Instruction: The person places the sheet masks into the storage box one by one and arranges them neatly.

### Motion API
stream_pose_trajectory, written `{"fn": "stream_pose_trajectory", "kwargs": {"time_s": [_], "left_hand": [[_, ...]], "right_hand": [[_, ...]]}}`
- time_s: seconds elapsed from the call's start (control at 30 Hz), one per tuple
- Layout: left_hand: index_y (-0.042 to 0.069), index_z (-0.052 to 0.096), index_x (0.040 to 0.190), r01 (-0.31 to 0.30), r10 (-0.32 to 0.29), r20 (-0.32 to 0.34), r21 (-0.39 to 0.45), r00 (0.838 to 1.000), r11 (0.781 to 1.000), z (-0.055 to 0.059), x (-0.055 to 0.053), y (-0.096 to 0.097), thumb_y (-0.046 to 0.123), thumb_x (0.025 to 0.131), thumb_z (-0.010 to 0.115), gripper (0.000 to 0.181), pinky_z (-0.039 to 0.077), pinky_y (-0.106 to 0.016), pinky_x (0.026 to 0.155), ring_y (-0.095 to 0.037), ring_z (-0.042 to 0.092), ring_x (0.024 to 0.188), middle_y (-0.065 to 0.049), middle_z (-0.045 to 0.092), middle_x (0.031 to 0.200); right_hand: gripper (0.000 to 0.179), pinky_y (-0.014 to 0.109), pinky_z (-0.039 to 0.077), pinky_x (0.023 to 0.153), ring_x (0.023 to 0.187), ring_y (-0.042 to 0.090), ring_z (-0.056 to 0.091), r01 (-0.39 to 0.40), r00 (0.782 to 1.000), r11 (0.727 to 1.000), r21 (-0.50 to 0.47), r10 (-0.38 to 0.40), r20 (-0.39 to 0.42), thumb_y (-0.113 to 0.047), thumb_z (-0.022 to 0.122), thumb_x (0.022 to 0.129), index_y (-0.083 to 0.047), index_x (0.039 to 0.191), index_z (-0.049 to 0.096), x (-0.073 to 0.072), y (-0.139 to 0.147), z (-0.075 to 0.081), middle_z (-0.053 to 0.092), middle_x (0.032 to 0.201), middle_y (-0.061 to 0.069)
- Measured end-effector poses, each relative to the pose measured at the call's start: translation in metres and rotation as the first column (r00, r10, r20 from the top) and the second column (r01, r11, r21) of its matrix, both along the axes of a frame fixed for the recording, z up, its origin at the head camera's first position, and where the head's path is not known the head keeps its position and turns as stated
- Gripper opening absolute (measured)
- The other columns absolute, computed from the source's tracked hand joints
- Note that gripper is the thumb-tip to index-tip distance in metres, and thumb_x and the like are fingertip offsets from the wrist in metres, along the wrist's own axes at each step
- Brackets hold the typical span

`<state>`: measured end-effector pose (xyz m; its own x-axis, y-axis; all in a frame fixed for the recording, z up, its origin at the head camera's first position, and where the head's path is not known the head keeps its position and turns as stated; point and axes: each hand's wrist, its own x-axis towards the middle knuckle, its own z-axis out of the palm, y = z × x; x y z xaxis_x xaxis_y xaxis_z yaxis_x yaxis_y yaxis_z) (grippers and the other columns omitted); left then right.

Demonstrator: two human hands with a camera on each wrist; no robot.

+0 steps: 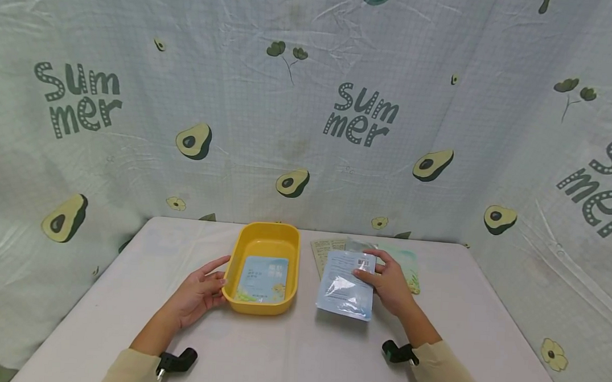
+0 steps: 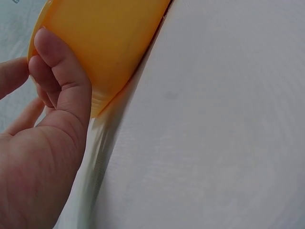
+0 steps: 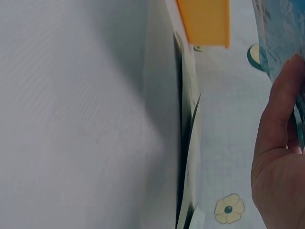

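My left hand [image 1: 196, 297] holds the left side of a yellow plastic tray [image 1: 294, 253], its thumb at the rim and other fingers against the outer wall [image 2: 109, 43]. Inside the tray lies a flat light-blue sachet [image 1: 263, 277] with a printed front. Above the table, to the right of the tray, my right hand [image 1: 391, 283] pinches another light-blue sachet [image 1: 345, 289] by its right edge, thumb on the face towards me. That sachet is tilted, its face covered with small print. Only part of it [image 3: 286, 28] shows in the right wrist view.
Behind the held sachet lie several flat packets: a cream printed one [image 1: 329, 246], a greyish one [image 1: 360, 246] and a pale green one [image 1: 407, 264], partly covered. A white cloth covers the table [image 1: 288, 355]. A patterned curtain [image 1: 238, 97] stands along the back and sides.
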<state>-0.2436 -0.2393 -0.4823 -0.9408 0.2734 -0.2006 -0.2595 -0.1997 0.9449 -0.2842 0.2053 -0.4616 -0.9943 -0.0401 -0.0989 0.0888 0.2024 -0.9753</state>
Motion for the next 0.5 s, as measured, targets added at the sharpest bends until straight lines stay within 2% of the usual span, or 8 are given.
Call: {"fn": "stream_pose_trajectory", "kwargs": {"time_s": [0.17, 0.5], "left_hand": [[0.017, 0.020, 0.165, -0.001, 0.001, -0.006, 0.000, 1.000, 1.000, 0.000, 0.001, 0.000, 0.007, 0.104, 0.054, 0.070, 0.059, -0.025, 0.081, -0.015, 0.063, 0.088, -0.002, 0.061, 0.120], [0.016, 0.020, 0.165, 0.006, -0.006, -0.006, 0.010, 1.000, 1.000, 0.000, -0.001, 0.000, 0.008, 0.104, 0.055, 0.070, 0.059, -0.025, 0.082, -0.015, 0.064, 0.088, -0.003, 0.060, 0.119]], "right_hand": [[0.073, 0.038, 0.063, 0.078, 0.095, 0.025, 0.073, -0.022, 1.000, 0.999, -0.044, 0.023, 0.002, -0.013, 0.081, 0.087, -0.013, 0.150, 0.043, -0.004, -0.012, 0.001, 0.064, 0.135, 0.022], [0.069, 0.037, 0.063, 0.077, 0.093, 0.024, 0.074, -0.054, 0.998, 0.996, -0.070, 0.052, -0.028, -0.013, 0.080, 0.088, -0.015, 0.148, 0.046, -0.010, -0.034, 0.002, 0.067, 0.132, 0.020]]}}
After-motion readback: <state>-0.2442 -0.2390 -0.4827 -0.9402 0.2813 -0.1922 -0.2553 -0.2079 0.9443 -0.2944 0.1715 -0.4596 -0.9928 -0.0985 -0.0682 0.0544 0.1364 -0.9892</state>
